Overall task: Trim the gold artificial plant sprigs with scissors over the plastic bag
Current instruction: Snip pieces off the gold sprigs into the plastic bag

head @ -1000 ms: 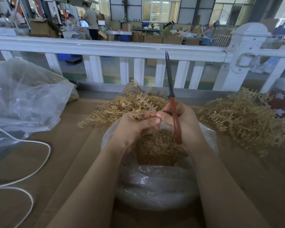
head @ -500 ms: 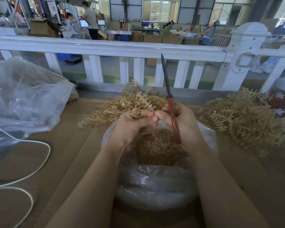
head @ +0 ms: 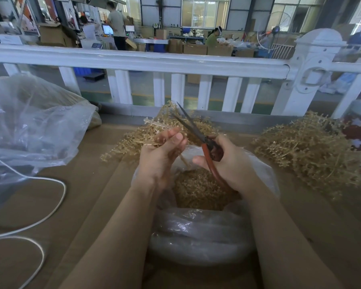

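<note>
Left hand (head: 161, 155): fingers and thumb pinch a gold sprig (head: 154, 130) by its stalk, tip pointing away toward the railing.

Right hand (head: 227, 161): wrapped round the red handles of the scissors (head: 198, 136); blades parted slightly, points up and left, just beside the sprig.

Hands: close together, not touching, both above the mouth of the bag (head: 196, 232).

Bag: clear plastic, open, already holding gold trimmings.

Sprig, handling (judged): very light, thin springy plastic with small brittle side pips; bends easily, so hold low on the stalk near the cut line to keep it steady. Slips little.

Stock: one pile (head: 133, 140) behind the left hand, a larger pile (head: 308, 151) to the right, both on the table (head: 88, 195).

Edges and room: white railing (head: 133, 62) closes the far side; blade points sit near it. Big bag (head: 29, 122) and a white cable (head: 50, 205) occupy the left. The room for moving lies chiefly over the bag, between the forearms.
</note>
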Demonstrator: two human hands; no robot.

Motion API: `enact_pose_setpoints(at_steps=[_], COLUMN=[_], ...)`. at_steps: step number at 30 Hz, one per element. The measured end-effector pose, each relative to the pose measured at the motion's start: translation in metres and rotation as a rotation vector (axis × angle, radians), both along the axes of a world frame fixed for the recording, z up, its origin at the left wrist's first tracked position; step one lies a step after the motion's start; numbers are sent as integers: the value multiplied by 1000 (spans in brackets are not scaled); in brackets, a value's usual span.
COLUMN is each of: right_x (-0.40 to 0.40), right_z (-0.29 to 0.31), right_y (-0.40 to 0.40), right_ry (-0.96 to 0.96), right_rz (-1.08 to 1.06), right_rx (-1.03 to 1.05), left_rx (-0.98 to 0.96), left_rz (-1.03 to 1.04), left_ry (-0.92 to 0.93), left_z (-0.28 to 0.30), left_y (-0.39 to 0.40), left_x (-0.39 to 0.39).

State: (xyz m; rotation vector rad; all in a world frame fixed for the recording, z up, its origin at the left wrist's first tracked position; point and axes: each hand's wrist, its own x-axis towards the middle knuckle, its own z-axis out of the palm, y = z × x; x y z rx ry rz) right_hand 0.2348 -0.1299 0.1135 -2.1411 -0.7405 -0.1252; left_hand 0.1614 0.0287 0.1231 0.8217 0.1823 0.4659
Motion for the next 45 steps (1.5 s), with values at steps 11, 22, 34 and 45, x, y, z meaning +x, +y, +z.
enact_pose_setpoints(at_steps=[11, 22, 34, 45], right_x=[1, 1, 2, -1], right_z=[-7, -6, -7, -6], right_y=[3, 4, 4, 4], right_ry=[-226, -274, -248, -277], right_rz=[-50, -91, -83, -82], right_rx=[-114, -140, -115, -110], left_rx=[131, 162, 151, 182], left_rz=[114, 79, 59, 69], left_ry=[-58, -115, -91, -61], left_z=[-2, -3, -3, 1], left_y=[-2, 0, 1, -2], left_x=[3, 2, -1, -1])
